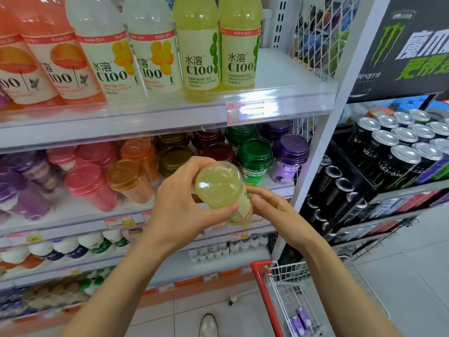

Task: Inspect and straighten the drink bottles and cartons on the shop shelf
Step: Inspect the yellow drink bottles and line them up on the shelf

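Yellow-green bottle (220, 184) is off the shelf right now, held in mid-air in front of the middle shelf, tipped nearly sideways so its round base faces my camera. My left hand (179, 205) does the real holding: fingers curled over the far side, thumb clamped across the near side just above the label's red band. My right hand (274, 210) only has its fingers lying fairly straight and close together against the label side, so it's more a steadying touch than a grip. What worries me is that the plastic looks smooth and the bottle looks full. If I roll it to read the label and the left thumb slides, I'd guess it drops onto the lidded cups (255, 154) right behind it, or down toward the red-handled cart (264, 283). The other risk is the return trip. The bare spot on the top shelf (291, 76) sits just beside the two matching bottles (196, 57), and going in tilted could clip the nearer one and push it out of line.
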